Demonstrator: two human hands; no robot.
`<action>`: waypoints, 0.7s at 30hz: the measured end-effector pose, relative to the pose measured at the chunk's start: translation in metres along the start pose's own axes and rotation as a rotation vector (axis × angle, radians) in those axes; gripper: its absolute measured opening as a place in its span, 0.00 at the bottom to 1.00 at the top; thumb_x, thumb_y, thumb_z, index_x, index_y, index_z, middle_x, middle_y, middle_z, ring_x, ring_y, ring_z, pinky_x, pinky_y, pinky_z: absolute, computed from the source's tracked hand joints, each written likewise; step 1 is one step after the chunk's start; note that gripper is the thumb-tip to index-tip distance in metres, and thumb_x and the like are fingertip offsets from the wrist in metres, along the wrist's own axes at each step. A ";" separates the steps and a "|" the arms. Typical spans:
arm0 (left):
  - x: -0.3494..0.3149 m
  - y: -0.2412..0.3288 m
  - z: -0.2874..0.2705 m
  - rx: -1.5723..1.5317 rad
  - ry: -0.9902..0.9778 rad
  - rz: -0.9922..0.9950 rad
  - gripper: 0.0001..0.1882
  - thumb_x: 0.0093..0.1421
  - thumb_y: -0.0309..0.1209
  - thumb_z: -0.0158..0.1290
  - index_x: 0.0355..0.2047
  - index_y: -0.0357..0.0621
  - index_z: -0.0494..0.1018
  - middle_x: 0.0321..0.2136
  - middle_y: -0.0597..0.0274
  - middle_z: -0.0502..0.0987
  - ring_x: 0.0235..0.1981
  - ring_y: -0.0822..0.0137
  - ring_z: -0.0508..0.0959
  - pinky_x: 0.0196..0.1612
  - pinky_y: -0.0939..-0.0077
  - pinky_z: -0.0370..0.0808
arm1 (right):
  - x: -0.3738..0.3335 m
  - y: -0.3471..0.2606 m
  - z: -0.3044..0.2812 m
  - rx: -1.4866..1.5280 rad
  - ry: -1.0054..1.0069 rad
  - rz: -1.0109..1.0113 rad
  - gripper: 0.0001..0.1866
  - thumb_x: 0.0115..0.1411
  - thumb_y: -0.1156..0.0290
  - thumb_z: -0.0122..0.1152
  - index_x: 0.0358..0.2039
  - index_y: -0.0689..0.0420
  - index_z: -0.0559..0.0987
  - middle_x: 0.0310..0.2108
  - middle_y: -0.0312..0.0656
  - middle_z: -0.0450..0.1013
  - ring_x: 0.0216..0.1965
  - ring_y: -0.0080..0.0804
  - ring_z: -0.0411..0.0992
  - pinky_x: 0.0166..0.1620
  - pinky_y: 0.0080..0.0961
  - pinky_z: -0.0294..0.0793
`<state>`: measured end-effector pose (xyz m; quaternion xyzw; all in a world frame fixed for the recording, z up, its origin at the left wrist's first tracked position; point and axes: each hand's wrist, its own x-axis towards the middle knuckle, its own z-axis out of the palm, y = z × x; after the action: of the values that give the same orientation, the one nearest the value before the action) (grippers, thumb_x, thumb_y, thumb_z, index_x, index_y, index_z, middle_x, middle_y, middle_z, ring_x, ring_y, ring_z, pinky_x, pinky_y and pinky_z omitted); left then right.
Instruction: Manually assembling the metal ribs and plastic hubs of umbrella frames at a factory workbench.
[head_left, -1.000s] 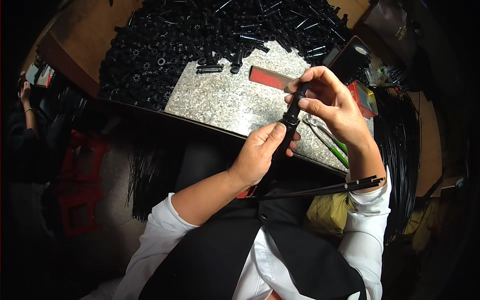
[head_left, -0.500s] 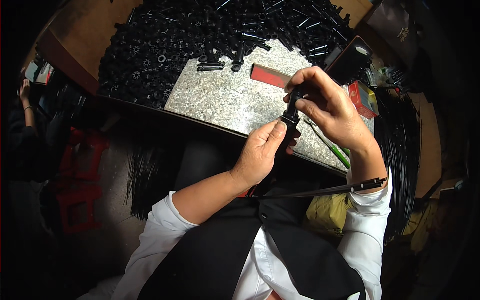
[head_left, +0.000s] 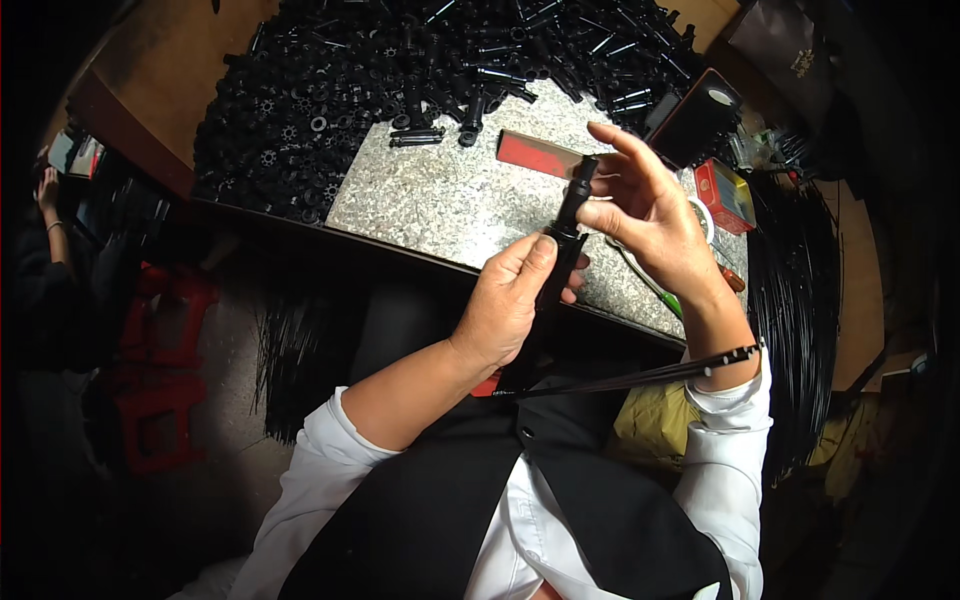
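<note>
My left hand (head_left: 508,295) is wrapped round the lower end of a black cylindrical part (head_left: 578,195), its thumb pressed on a wider collar. The part stands tilted, upper end away from me, over the table's near edge. At its upper section my right hand (head_left: 655,215) rests thumb and some fingers, while the index finger is stretched up and away from it. How firmly the right fingers grip is partly hidden. A bundle of thin black rods (head_left: 640,378) lies from my lap across my right wrist.
Piles of black cylindrical parts and rings (head_left: 400,75) cover the far side of the speckled tabletop (head_left: 420,205). A red-and-brown flat strip (head_left: 535,152), a green-handled tool (head_left: 668,298) and a red box (head_left: 727,195) lie nearby. Another person's hand (head_left: 48,188) shows far left, above red stools (head_left: 165,310).
Both hands and the part have shifted slightly left. My right index finger has uncurled from the part's upper end, which now shows, and the right hand has loosened and moved lower.
</note>
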<state>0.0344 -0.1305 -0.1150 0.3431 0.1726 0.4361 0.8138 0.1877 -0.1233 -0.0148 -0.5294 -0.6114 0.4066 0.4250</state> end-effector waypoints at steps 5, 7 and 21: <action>0.001 0.002 -0.006 -0.079 -0.029 0.014 0.18 0.70 0.37 0.39 0.49 0.37 0.70 0.35 0.64 0.75 0.32 0.76 0.72 0.35 0.80 0.72 | -0.010 0.017 -0.001 -0.151 -0.207 0.060 0.32 0.51 0.78 0.67 0.56 0.66 0.65 0.48 0.47 0.70 0.49 0.31 0.68 0.51 0.28 0.71; 0.000 0.004 -0.005 -0.056 -0.012 0.019 0.18 0.70 0.37 0.40 0.49 0.37 0.70 0.35 0.65 0.74 0.32 0.76 0.72 0.35 0.81 0.71 | -0.013 0.013 0.005 -0.115 -0.209 0.104 0.25 0.52 0.78 0.66 0.50 0.65 0.71 0.44 0.44 0.72 0.46 0.28 0.70 0.50 0.27 0.70; 0.001 0.001 -0.007 -0.039 -0.109 -0.019 0.18 0.70 0.38 0.37 0.52 0.38 0.66 0.38 0.63 0.74 0.36 0.73 0.73 0.39 0.77 0.71 | -0.013 0.001 0.007 -0.063 -0.222 0.194 0.13 0.55 0.73 0.64 0.39 0.62 0.75 0.38 0.43 0.72 0.40 0.25 0.71 0.43 0.25 0.74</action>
<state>0.0305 -0.1262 -0.1190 0.3487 0.1228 0.4123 0.8327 0.1819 -0.1362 -0.0191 -0.5507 -0.6133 0.4824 0.2966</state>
